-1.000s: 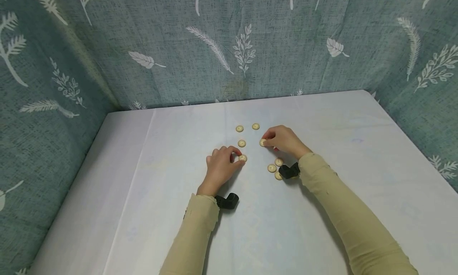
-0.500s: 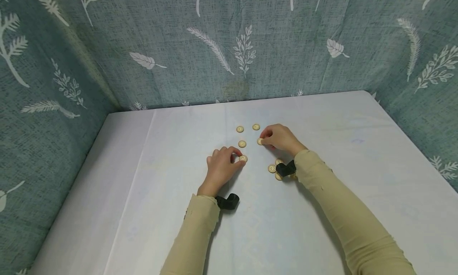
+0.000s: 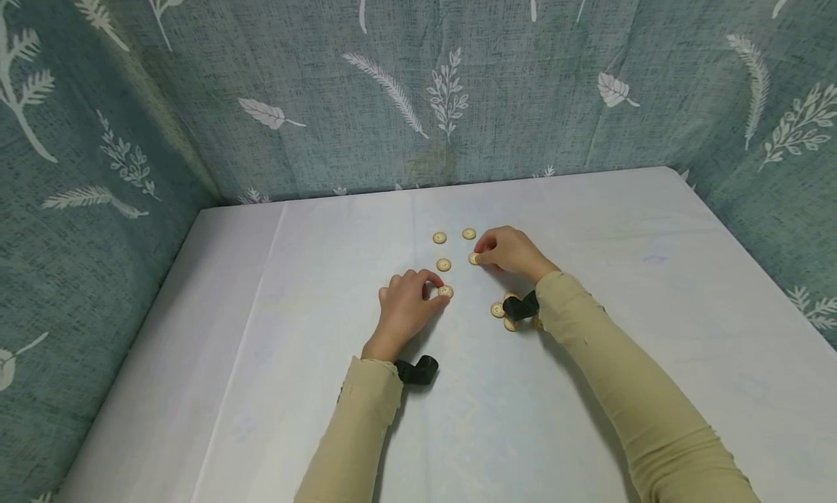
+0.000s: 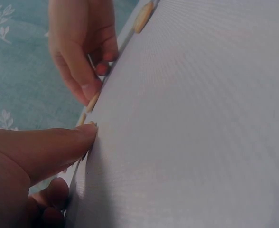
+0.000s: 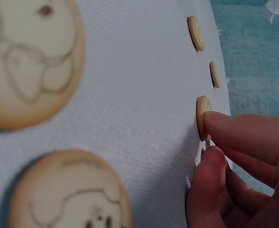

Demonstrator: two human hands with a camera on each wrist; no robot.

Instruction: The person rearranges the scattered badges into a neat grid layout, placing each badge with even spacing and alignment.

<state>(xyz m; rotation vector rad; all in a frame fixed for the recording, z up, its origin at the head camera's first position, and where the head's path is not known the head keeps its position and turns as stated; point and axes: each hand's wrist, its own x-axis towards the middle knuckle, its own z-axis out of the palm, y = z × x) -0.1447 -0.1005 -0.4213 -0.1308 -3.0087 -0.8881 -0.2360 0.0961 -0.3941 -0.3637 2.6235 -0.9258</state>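
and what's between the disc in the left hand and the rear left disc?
One middle disc, apart from both, lying on the white cloth; the head view shows it.

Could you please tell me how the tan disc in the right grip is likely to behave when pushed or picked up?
The tan disc should stay stiff, since it shows no bend in the right grip. Being thin for its width, it would probably slide rather than roll if pushed flat. Its edge looks rounded, so it might slip a little.
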